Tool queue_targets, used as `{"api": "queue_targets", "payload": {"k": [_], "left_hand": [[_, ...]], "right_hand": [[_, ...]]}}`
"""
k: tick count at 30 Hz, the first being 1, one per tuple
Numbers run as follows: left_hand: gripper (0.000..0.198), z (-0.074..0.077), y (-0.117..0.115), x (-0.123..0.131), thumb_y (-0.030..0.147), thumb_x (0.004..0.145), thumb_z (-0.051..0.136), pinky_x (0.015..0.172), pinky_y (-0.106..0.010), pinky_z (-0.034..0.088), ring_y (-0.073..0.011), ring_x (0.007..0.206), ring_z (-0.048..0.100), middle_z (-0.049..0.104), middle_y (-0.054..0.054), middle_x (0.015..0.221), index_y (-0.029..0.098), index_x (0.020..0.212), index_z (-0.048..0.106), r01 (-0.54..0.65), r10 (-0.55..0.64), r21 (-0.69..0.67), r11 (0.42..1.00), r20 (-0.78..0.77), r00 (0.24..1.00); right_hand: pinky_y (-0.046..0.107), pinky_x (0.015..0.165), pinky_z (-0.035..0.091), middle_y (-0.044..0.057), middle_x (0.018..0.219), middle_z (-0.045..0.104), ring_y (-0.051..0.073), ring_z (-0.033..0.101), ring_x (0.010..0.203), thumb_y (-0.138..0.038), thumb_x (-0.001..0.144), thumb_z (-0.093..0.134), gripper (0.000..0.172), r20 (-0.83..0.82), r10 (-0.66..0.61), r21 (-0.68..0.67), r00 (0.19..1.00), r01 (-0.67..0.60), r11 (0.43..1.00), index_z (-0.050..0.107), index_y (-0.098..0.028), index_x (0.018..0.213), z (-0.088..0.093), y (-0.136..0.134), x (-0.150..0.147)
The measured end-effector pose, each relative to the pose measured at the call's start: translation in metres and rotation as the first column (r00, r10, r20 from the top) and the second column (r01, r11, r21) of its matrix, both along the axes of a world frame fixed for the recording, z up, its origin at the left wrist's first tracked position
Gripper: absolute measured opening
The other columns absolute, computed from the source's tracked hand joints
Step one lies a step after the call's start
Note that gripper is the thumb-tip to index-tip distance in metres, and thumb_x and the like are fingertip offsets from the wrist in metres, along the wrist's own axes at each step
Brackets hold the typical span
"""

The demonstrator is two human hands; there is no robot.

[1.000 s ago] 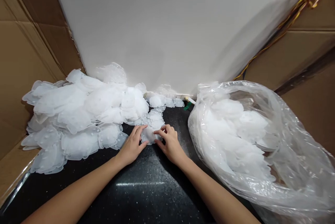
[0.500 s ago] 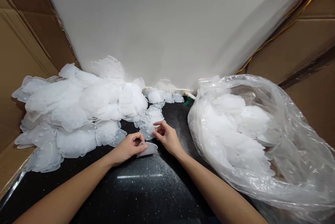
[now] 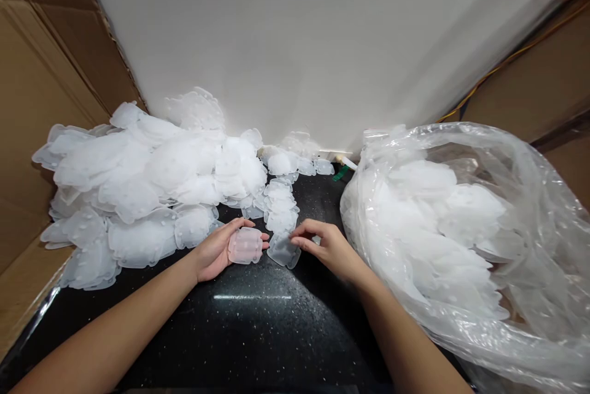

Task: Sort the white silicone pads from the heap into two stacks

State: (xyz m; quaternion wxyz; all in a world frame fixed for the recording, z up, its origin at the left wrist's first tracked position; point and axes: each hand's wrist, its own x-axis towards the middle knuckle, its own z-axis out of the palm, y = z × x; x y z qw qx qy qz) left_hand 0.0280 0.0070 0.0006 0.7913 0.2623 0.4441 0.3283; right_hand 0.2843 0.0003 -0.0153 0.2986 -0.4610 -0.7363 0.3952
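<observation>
My left hand (image 3: pixel 216 251) lies palm up on the black counter (image 3: pixel 258 332) with a small translucent plastic piece (image 3: pixel 246 245) resting on its fingers. My right hand (image 3: pixel 328 248) pinches the edge of another small plastic piece (image 3: pixel 283 251) that lies on the counter beside it. A short row of the same small pieces (image 3: pixel 280 203) runs back toward the wall. A big heap of larger translucent white plastic pieces (image 3: pixel 138 185) spreads to the left of both hands.
A large clear plastic bag (image 3: pixel 465 246) full of white plastic pieces fills the right side. A white wall (image 3: pixel 295 43) stands behind. Cardboard panels (image 3: pixel 32 105) flank the left and right. A small green item (image 3: pixel 342 173) lies by the wall.
My left hand has turned palm up with a small piece on it. My right hand has shifted right and down onto another small piece. The view has panned slightly.
</observation>
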Motion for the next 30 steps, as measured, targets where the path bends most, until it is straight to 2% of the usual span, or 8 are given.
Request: {"api": "queue_targets", "payload": {"k": [3,6,8,10,12,15,20,30], "left_hand": [[0.030,0.002,0.000,0.001,0.040,0.097,0.046,0.093,-0.046,0.053,-0.0314,0.105,0.070,0.074,-0.020,0.107,0.014,0.100,0.059,0.003,-0.003,-0.022,1.000,0.004,1.000],[0.037,0.001,0.001,0.000,0.044,0.099,0.041,0.093,-0.046,0.052,-0.0311,0.106,0.070,0.073,-0.021,0.109,0.012,0.102,0.060,0.014,-0.014,-0.020,1.000,0.008,1.000],[0.039,-0.001,0.002,-0.001,0.045,0.099,0.040,0.094,-0.046,0.052,-0.0310,0.107,0.069,0.073,-0.021,0.109,0.012,0.103,0.061,0.025,-0.024,-0.014,1.000,0.014,1.000],[0.039,-0.002,0.003,-0.002,0.045,0.098,0.041,0.094,-0.045,0.052,-0.0306,0.107,0.069,0.073,-0.020,0.110,0.012,0.104,0.061,0.032,-0.031,-0.007,0.999,0.018,0.999],[0.040,-0.003,0.003,-0.002,0.046,0.098,0.041,0.094,-0.045,0.052,-0.0298,0.106,0.069,0.073,-0.019,0.109,0.013,0.104,0.062,0.035,-0.035,-0.005,0.999,0.014,0.999],[0.042,-0.004,0.004,-0.003,0.048,0.098,0.041,0.092,-0.044,0.053,-0.0294,0.103,0.070,0.073,-0.019,0.108,0.013,0.105,0.063,0.045,-0.045,-0.004,0.999,0.013,0.999],[0.046,-0.004,0.005,-0.004,0.051,0.096,0.043,0.092,-0.044,0.053,-0.0303,0.107,0.068,0.071,-0.020,0.114,0.012,0.107,0.064,0.059,-0.059,-0.006,0.998,0.033,0.998],[0.048,-0.002,0.006,-0.003,0.051,0.097,0.040,0.091,-0.044,0.053,-0.0296,0.104,0.069,0.072,-0.018,0.111,0.012,0.107,0.066,0.078,-0.078,-0.001,0.997,0.056,0.995]], "right_hand": [[0.031,0.065,0.044,0.003,0.080,0.061,0.017,0.056,0.071,-0.043,0.083,0.067,0.024,0.139,-0.139,0.037,0.980,0.135,0.990,0.065,-0.020,0.088,-0.012,0.001,-0.003],[0.032,0.070,0.044,0.004,0.085,0.058,0.021,0.054,0.079,-0.040,0.068,0.082,0.033,0.258,-0.185,0.084,0.948,0.169,0.982,0.061,-0.020,0.085,-0.020,-0.001,-0.008],[0.033,0.072,0.042,0.004,0.083,0.056,0.022,0.053,0.083,-0.032,0.064,0.083,0.031,0.271,-0.190,0.078,0.944,0.176,0.981,0.057,-0.021,0.076,-0.020,-0.003,-0.013],[0.031,0.070,0.041,0.000,0.078,0.054,0.020,0.051,0.079,-0.026,0.067,0.078,0.028,0.159,-0.136,-0.034,0.978,0.143,0.989,0.051,-0.021,0.071,-0.017,-0.004,-0.016],[0.029,0.066,0.041,-0.003,0.074,0.053,0.016,0.051,0.071,-0.027,0.070,0.073,0.028,-0.097,-0.103,-0.229,0.990,0.078,0.970,0.047,-0.022,0.076,-0.015,-0.005,-0.019],[0.028,0.065,0.043,-0.005,0.075,0.056,0.013,0.053,0.066,-0.033,0.069,0.074,0.037,-0.395,-0.191,-0.456,0.899,-0.011,0.890,0.046,-0.023,0.093,-0.014,-0.005,-0.020],[0.031,0.071,0.046,-0.003,0.074,0.059,0.013,0.057,0.066,-0.042,0.073,0.072,0.039,-0.458,-0.235,-0.559,0.857,-0.072,0.826,0.056,-0.020,0.101,-0.015,-0.003,-0.018],[0.030,0.068,0.049,-0.003,0.071,0.059,0.012,0.058,0.063,-0.046,0.073,0.072,0.039,-0.502,-0.327,-0.628,0.801,-0.078,0.774,0.059,-0.020,0.099,-0.015,0.000,-0.017]]}}
